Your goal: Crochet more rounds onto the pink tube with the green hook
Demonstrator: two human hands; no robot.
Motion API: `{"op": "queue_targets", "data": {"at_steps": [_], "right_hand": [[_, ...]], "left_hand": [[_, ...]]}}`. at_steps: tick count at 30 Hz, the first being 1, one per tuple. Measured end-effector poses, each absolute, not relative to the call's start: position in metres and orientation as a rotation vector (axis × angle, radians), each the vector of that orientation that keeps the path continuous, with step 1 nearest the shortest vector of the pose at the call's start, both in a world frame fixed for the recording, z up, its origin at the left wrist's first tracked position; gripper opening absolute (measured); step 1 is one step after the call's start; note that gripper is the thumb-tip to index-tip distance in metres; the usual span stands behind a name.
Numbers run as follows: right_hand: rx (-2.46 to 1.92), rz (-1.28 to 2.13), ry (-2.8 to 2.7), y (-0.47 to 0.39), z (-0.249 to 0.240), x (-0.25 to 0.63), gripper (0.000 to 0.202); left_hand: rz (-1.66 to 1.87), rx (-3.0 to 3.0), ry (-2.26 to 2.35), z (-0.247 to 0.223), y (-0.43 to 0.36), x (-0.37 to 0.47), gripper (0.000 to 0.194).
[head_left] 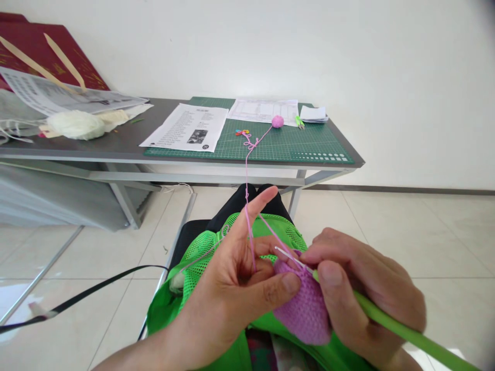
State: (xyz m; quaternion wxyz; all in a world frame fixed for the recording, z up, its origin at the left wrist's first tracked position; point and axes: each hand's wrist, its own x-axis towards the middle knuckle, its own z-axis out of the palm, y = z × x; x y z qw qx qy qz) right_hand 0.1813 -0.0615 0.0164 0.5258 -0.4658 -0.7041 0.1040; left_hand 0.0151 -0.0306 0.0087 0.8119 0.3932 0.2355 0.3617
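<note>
My left hand (247, 273) pinches the edge of a pink crocheted piece (305, 312) between thumb and fingers, its index finger raised. Pink yarn (247, 175) runs from the table over that finger and down to the work. In my right hand (363, 288) is a crochet hook (398, 325) with a green handle, gripped near its metal shaft. The hook's tip lies at the top edge of the piece, among the yarn strands. On the table, the yarn leads back to a small pink ball (277, 121). The far side of the piece is hidden.
A green cutting mat (247, 152) covers the table's right part, with printed sheets (185, 126), colourful stitch markers (242, 132) and green-handled snips (299, 122). White yarn (75, 124) and a dark red bag (50, 51) lie left. A black strap (85, 296) crosses at lower left.
</note>
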Motion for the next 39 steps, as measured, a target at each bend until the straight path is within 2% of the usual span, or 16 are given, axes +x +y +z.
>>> {"op": "queue_targets", "data": {"at_steps": [15, 26, 39], "right_hand": [[-1.037, 0.085, -1.671, -0.066, 0.013, 0.18, 0.018], [-0.965, 0.352, -1.789, -0.068, 0.025, 0.198, 0.031], [-1.005, 0.257, -1.833, -0.066, 0.03, 0.191, 0.032]], "left_hand": [[0.743, 0.856, 0.468, 0.011, -0.031, 0.011, 0.068], [0.689, 0.829, 0.441, 0.018, -0.035, 0.007, 0.071], [0.673, 0.909, 0.504, 0.022, -0.038, 0.003, 0.079]]}}
